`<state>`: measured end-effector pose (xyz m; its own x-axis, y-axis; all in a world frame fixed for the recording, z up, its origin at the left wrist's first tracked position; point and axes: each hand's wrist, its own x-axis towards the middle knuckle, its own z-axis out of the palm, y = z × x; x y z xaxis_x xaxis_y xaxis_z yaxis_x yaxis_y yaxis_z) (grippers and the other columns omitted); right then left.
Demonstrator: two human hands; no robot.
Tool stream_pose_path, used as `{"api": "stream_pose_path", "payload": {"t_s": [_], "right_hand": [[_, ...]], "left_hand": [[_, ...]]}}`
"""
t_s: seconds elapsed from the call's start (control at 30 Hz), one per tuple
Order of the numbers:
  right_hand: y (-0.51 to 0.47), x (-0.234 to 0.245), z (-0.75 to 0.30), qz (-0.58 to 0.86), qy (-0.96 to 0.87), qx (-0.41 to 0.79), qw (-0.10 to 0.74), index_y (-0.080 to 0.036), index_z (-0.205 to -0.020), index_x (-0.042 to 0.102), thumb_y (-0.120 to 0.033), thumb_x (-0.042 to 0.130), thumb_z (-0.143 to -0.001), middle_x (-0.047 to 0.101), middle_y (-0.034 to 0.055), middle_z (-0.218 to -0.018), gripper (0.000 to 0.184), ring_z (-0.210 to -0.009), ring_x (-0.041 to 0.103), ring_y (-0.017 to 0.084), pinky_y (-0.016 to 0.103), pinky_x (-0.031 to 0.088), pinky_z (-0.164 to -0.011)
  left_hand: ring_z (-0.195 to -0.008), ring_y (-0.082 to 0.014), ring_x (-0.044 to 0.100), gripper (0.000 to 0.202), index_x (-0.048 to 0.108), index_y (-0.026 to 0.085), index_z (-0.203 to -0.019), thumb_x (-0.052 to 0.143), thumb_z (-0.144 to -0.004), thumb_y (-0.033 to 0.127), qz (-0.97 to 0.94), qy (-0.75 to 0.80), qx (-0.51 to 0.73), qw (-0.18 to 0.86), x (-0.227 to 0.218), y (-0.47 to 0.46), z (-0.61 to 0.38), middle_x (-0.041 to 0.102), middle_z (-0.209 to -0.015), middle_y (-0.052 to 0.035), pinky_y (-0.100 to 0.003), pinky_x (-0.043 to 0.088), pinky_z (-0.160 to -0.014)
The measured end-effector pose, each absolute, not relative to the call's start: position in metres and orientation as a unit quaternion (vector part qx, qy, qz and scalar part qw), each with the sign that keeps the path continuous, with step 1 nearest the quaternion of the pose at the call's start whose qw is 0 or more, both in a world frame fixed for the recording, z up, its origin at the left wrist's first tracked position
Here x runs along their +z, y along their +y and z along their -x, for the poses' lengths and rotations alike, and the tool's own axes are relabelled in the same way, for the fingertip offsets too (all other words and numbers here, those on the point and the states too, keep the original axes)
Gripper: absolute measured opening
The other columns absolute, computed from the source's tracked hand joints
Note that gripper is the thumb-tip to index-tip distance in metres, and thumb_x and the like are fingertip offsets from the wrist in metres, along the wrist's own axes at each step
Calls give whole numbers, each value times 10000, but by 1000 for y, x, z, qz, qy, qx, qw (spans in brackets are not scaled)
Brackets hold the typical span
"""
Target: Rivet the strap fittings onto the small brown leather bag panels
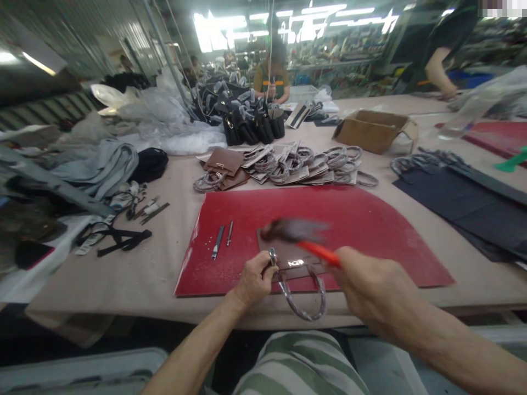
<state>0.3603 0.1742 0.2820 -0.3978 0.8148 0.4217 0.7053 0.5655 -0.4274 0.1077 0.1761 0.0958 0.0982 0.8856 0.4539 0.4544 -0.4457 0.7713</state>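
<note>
Right hand (366, 285) closed round a blurred red-handled hammer (307, 238); left hand (255, 277) pinches a metal punch (272, 257) on the brown bag piece (288, 258). Cardboard box (373, 130) stands open, contents unseen.

- No text, label, brand name or number can be read anywhere in this view.
- The small metal plate (295, 263) on the brown leather piece (288, 255) shines with glare; it may carry marks, but they are too small and too bright to read.
- The upper right corner of the view is pixelated, so nothing can be read there.
- The cardboard box (373, 130) shows no print that can be read.
- The ceiling lights in the background are overexposed, and no sign shows there.
</note>
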Motion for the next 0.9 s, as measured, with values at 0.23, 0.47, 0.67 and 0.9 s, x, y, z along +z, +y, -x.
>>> {"api": "stream_pose_path", "payload": {"t_s": [0.23, 0.47, 0.67, 0.9], "right_hand": [[194, 240, -387, 509, -850, 93, 102, -228, -818, 491, -391, 381, -990, 553, 4, -583, 262, -469, 441, 150, 306, 192, -525], [238, 165, -427, 671, -723, 161, 47, -195, -799, 520, -324, 373, -974, 619, 71, -716, 263, -621, 551, 185, 299, 365, -618], [224, 149, -390, 642, -756, 43, 118, -120, -1133, 599, -282, 453, -974, 608, 195, -1222, 270, -1062, 583, 291, 373, 426, -863], [215, 142, -336, 716, -623, 257, 182, -156, -970, 576, -281, 717, -775, 619, 149, -1069, 271, -1027, 586, 289, 365, 412, -846]], "left_hand": [[-981, -194, 681, 177, 620, 185, -1065, 551, -915, 124, -715, 461, 482, 207, 92, 176, -108, 702, -1060, -90, -287, 553, -845], [-1014, -203, 681, 169, 617, 175, -1073, 553, -924, 131, -725, 450, 483, 195, 92, 176, -106, 698, -1084, -106, -307, 565, -874], [-1056, -196, 684, 190, 603, 180, -1114, 572, -930, 148, -724, 457, 482, 185, 95, 174, -106, 697, -1119, -107, -301, 568, -911], [-1084, -169, 680, 161, 613, 177, -1062, 610, -913, 119, -746, 440, 479, 143, 97, 171, -109, 696, -1142, -105, -274, 564, -959]]}}
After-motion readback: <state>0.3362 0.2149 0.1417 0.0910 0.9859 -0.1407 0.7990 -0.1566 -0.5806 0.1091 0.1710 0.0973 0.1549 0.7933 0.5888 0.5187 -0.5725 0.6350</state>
